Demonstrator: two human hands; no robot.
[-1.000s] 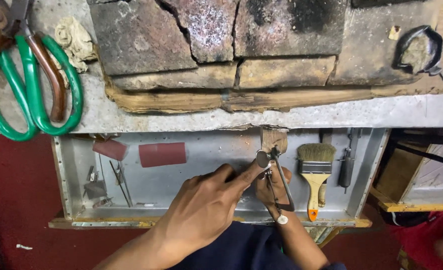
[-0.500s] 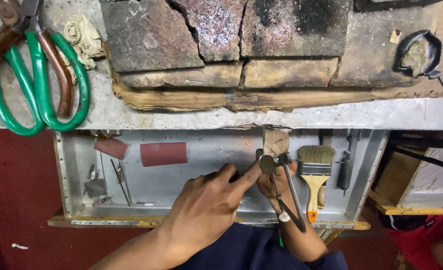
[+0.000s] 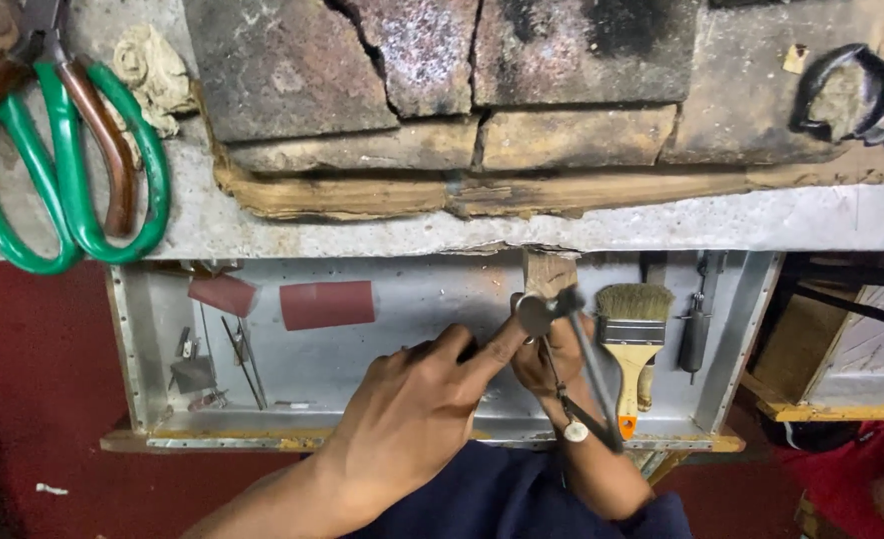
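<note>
Both hands (image 3: 482,384) work pliers (image 3: 587,364) above tray (image 3: 142,349).

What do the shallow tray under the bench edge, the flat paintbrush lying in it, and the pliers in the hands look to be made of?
Shallow grey tray: seemingly sheet metal, dull, with riveted rims. Flat paintbrush: pale bristles, shiny metal ferrule, yellowish handle, probably wood, with an orange tip. Dark pliers, held by the right hand with the left hand at their head: likely steel, unpolished.

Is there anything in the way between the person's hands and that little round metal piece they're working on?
Nothing visible. The left hand pinches the small round metal piece directly, and the right hand is right behind it, gripping pliers. The brush lies off to the side.
</note>
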